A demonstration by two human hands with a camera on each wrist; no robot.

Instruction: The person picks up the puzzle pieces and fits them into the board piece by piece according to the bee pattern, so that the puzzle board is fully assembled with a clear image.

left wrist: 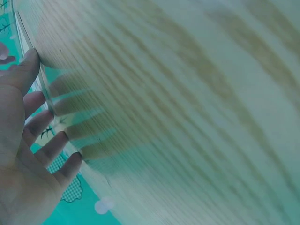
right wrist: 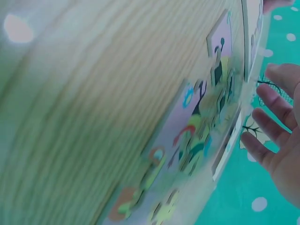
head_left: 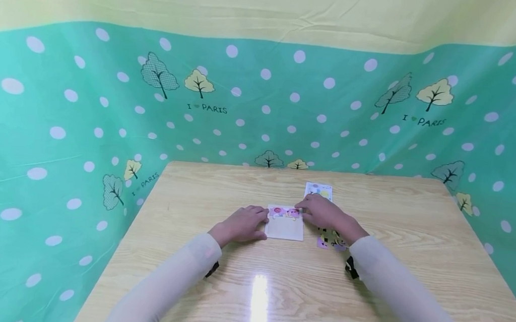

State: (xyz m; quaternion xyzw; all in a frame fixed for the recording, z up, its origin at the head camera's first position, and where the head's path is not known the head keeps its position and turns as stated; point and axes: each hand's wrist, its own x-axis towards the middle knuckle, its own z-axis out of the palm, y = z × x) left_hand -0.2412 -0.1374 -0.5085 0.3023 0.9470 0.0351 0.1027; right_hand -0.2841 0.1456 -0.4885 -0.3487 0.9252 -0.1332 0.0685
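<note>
A white puzzle tray point(head_left: 285, 231) lies flat on the table, with pink jigsaw pieces point(head_left: 277, 212) along its far side and bare surface nearer the person. The left hand point(head_left: 247, 224) steadies the tray's left edge, thumb near its front corner and fingers farther back. In the left wrist view that hand point(left wrist: 30, 136) has its fingers spread and relaxed. At the tray's far right corner, the fingertips of the right hand point(head_left: 322, 211) touch the end of the row of pieces. The right wrist view shows the right hand's point(right wrist: 281, 122) fingers apart, nothing gripped between them.
Loose jigsaw pieces point(head_left: 323, 242) lie under the right wrist, spread over the wood in the right wrist view point(right wrist: 171, 122). A colourful picture card point(head_left: 319, 188) lies behind the right hand, partly covered by it. A green dotted cloth point(head_left: 281, 92) stands around the table point(head_left: 219, 188).
</note>
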